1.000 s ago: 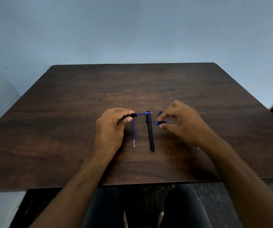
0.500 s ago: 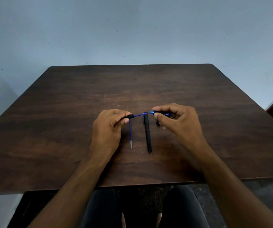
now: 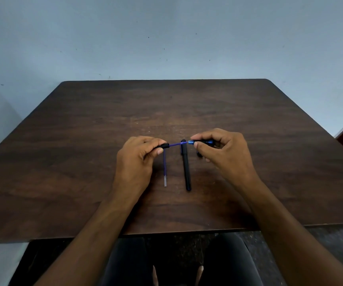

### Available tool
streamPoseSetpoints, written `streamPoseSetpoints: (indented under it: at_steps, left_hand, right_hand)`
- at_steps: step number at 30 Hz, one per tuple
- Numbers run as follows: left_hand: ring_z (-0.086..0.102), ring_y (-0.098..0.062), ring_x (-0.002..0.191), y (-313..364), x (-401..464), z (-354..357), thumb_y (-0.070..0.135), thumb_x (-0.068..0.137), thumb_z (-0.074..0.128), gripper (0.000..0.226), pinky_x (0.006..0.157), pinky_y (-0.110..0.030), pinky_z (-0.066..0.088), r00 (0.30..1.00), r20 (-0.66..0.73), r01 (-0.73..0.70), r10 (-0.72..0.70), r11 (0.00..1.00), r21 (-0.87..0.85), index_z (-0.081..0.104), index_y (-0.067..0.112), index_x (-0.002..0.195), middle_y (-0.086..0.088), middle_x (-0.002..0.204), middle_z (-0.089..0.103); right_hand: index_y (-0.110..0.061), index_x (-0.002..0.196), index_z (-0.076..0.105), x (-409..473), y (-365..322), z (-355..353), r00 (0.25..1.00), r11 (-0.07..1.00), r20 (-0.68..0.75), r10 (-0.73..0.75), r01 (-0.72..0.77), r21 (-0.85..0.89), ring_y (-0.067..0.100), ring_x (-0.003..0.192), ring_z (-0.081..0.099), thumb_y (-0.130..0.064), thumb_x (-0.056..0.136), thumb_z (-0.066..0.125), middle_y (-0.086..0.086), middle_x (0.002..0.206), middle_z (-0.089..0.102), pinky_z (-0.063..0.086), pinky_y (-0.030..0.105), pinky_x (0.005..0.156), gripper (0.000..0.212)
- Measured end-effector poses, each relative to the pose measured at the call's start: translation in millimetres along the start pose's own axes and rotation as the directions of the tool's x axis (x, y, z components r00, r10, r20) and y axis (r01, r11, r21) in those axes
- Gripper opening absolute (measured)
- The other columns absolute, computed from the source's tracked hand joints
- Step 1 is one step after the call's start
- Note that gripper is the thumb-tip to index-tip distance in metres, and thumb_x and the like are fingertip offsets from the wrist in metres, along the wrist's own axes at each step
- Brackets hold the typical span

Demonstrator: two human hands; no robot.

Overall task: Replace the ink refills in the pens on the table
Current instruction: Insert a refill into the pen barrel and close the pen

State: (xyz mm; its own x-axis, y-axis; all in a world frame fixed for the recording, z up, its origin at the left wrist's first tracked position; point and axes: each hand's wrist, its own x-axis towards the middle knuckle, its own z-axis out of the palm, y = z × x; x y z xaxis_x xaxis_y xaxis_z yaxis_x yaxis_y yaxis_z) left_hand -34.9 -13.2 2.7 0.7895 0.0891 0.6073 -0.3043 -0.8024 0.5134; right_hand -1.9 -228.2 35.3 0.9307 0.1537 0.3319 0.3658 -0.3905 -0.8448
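Hands [image 3: 137, 159] pinching pen halves [image 3: 202, 142], palms inward.

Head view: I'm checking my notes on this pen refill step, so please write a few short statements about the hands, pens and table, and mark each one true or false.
1. The left hand holds a black pen part with a blue refill sticking out of it. True.
2. The right hand is empty. False: it pinches a blue-tipped pen piece at the refill's free end.
3. A loose refill lies on the table between the left hand and a whole black pen. True.
4. The whole black pen stands upright. False: it lies flat on the table.
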Motion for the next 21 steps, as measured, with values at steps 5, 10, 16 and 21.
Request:
streamPoseSetpoints:
  at_steps: [5, 10, 16, 21]
  left_hand:
    - [0.054, -0.002, 0.099, 2, 0, -1, 0.012, 0.088, 0.070, 0.021, 0.088, 0.001, 0.031, 1.000, 0.020, 0.007, -0.007, 1.000, -0.010, 0.076, 0.021, 0.106, 0.021, 0.101, 0.062]
    - [0.053, 0.000, 0.100, 2, 1, -1, 0.013, 0.088, 0.070, 0.021, 0.088, 0.001, 0.030, 1.000, 0.021, 0.019, -0.019, 1.000, 0.005, 0.076, 0.022, 0.106, 0.022, 0.101, 0.061]
    - [0.053, 0.000, 0.099, 1, 1, 0, 0.014, 0.089, 0.069, 0.020, 0.088, -0.001, 0.032, 1.000, 0.022, 0.019, -0.019, 1.000, 0.005, 0.076, 0.021, 0.106, 0.015, 0.102, 0.068]
    - [0.054, -0.007, 0.095, 1, 0, 2, 0.017, 0.091, 0.066, 0.015, 0.083, -0.012, 0.037, 0.997, 0.030, -0.072, 0.071, 0.997, 0.013, 0.077, 0.019, 0.102, 0.012, 0.098, 0.069]
  right_hand:
    - [-0.018, 0.103, 0.080, 1, 1, 6, 1.000, 1.000, 0.032, 0.000, 0.000, -0.024, 0.000, 0.077, 0.066, -0.013, 0.089, 0.076, -0.012, 0.092, 0.073, 0.054, 0.023, 0.076, 0.016]
    - [-0.019, 0.105, 0.080, 2, -2, 10, 0.999, 0.999, 0.049, -0.008, 0.010, -0.041, -0.001, 0.082, 0.067, -0.013, 0.089, 0.074, -0.011, 0.097, 0.074, 0.056, 0.021, 0.078, 0.017]
    - [-0.018, 0.107, 0.080, 4, -7, 6, 0.992, 0.989, 0.064, -0.107, 0.113, -0.094, 0.002, 0.093, 0.067, -0.007, 0.085, 0.078, -0.008, 0.099, 0.073, 0.053, 0.015, 0.086, 0.024]
    - [-0.017, 0.109, 0.080, 4, -8, 13, 0.987, 0.986, 0.097, -0.131, 0.140, -0.093, 0.006, 0.089, 0.068, -0.007, 0.084, 0.080, -0.006, 0.097, 0.072, 0.054, 0.016, 0.081, 0.027]
